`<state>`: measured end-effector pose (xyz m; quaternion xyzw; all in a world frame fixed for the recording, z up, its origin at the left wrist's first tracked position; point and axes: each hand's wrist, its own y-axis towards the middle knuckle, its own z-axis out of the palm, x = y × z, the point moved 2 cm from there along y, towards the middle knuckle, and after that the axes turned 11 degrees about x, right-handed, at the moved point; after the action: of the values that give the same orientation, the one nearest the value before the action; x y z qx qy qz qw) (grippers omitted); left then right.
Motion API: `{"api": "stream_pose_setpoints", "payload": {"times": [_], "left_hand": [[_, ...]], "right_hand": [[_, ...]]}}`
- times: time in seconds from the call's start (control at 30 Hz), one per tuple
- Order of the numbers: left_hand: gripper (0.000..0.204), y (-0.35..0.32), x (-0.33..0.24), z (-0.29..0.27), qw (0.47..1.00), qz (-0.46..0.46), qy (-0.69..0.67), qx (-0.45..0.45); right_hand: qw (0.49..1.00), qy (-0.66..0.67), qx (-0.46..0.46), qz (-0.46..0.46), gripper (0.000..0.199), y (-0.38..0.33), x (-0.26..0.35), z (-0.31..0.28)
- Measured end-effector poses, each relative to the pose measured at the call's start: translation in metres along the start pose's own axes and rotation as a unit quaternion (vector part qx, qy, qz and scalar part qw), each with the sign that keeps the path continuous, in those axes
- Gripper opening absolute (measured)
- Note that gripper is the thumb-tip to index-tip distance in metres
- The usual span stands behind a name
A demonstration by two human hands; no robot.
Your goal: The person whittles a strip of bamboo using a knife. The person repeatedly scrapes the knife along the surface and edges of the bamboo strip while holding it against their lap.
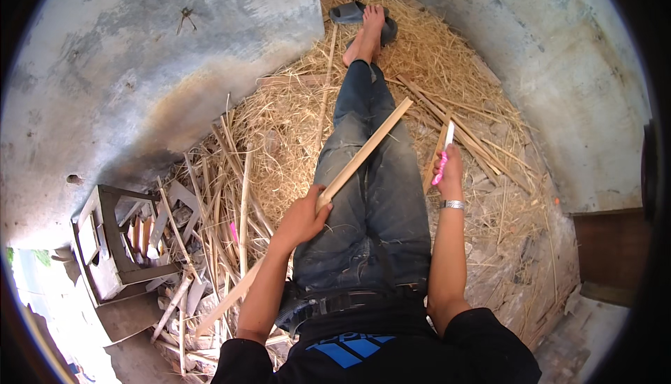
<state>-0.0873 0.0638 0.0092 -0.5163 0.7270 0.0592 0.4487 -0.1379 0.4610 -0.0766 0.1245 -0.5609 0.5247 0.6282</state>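
Note:
A long, pale bamboo strip (367,149) lies slantwise over my outstretched legs. My left hand (302,220) is closed round it near its middle, above my thigh. The lower part of the strip passes behind my left forearm and comes out at the lower left. To the right of my legs, my right hand (451,166) grips a knife (449,135) with a pale blade and a pink handle. The blade points up and away from me, apart from the strip. A metal watch or bracelet (453,204) is on my right wrist.
Straw-like shavings (419,38) cover the floor round my legs. Several bamboo strips (475,139) lie at the right. More sticks (224,174) and a dark metal frame (140,272) crowd the left. Grey walls (168,41) stand on both sides; dark slippers (347,12) lie by my feet.

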Motion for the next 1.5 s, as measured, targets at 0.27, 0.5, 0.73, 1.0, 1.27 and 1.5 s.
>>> {"api": "stream_pose_setpoints", "payload": {"times": [0.27, 0.5, 0.73, 1.0, 1.27, 1.5], "left_hand": [[0.05, 0.02, -0.009, 0.0, 0.995, -0.007, 0.103, 0.01], [0.05, 0.003, -0.004, 0.005, 0.991, 0.001, 0.126, -0.038], [0.049, -0.004, -0.024, 0.004, 0.981, -0.023, 0.188, -0.043], [0.048, -0.008, -0.018, 0.003, 0.988, -0.061, 0.127, -0.065], [0.046, -0.055, -0.002, -0.012, 0.995, 0.022, 0.02, -0.09], [0.047, -0.101, 0.014, -0.017, 0.995, 0.028, 0.005, -0.098]], "right_hand": [[0.843, -0.39, 0.215, -0.301, 0.038, -0.059, -0.069, 0.108], [0.855, -0.418, 0.202, -0.23, 0.029, -0.088, -0.047, 0.139], [0.87, -0.378, 0.233, -0.214, 0.025, -0.087, -0.053, 0.134], [0.798, -0.304, 0.496, -0.158, 0.023, -0.148, -0.039, 0.149], [0.913, -0.358, 0.06, -0.185, 0.031, -0.037, -0.009, 0.035], [0.915, -0.336, 0.109, -0.193, 0.033, -0.072, 0.028, 0.072]]}}
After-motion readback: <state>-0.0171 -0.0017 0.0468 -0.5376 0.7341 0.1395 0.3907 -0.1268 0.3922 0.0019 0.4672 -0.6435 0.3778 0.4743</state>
